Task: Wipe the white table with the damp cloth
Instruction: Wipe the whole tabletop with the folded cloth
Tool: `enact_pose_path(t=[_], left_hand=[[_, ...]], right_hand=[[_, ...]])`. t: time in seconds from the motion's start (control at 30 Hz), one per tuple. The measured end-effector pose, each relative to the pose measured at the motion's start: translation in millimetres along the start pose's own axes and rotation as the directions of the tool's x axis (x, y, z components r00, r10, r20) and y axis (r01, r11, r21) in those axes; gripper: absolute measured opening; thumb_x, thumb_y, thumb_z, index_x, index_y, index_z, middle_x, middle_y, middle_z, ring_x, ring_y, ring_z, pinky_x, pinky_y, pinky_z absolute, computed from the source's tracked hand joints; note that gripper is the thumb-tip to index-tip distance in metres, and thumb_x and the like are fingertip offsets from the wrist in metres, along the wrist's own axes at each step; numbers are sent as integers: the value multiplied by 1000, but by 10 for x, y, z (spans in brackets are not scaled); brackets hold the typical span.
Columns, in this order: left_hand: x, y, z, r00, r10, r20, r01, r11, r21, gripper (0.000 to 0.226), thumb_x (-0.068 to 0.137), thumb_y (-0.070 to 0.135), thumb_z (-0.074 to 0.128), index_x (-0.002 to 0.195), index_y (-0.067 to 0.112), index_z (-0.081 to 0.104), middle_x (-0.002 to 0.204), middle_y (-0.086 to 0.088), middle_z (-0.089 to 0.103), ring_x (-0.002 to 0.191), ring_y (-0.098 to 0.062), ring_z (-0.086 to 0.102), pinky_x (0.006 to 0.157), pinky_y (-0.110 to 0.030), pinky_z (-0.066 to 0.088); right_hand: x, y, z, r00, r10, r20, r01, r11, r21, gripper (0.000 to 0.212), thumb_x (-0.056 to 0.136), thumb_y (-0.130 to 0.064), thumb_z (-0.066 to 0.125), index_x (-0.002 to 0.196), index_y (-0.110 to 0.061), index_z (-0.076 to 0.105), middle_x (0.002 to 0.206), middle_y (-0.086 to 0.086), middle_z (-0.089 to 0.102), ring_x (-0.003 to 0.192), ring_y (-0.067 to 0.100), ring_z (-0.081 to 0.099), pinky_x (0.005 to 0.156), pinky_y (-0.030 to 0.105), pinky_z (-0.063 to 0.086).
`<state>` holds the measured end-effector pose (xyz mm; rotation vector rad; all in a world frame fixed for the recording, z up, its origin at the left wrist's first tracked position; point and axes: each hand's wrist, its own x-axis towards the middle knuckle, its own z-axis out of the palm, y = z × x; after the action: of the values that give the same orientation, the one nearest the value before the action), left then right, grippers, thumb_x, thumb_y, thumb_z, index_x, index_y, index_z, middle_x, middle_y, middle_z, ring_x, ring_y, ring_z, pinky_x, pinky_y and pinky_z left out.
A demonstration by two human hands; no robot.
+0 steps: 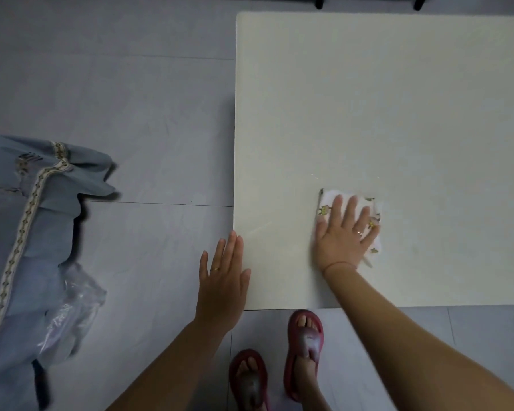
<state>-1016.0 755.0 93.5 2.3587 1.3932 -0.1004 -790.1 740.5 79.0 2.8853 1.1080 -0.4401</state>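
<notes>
From my feed, the small white folded cloth with yellow-green printed figures (327,201) lies on the glossy white rectangular table (398,99), near its front left corner. The right hand (340,237) presses flat on the cloth with its fingers spread and straight, covering most of it. The left hand (223,280) is flat too, fingers straight and together, at the table's left edge with the thumb over the top. I cannot tell whether it bears on the surface.

On the grey tiled floor (131,99) to the left lies a pale blue fabric with a patterned ribbon trim (51,209), and a crumpled clear plastic bag (72,315) lies against it. Dark red open-toed slippers (304,345) stand just in front of the table. Two black furniture legs (319,2) show beyond its far edge. The cloth's printed figures are too small to make out.
</notes>
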Motion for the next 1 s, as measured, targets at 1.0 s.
enact_pose_path(t=[1.0], left_hand=[[941, 137, -45, 987, -149, -63, 148, 989, -26, 70, 97, 51, 25, 151, 15, 0, 159, -4, -5, 147, -22, -1, 115, -36, -8]], right_hand=[[972, -624, -219, 950, -311, 41, 312, 950, -24, 58, 96, -53, 13, 148, -37, -7, 158, -9, -14, 144, 23, -18, 110, 59, -16]])
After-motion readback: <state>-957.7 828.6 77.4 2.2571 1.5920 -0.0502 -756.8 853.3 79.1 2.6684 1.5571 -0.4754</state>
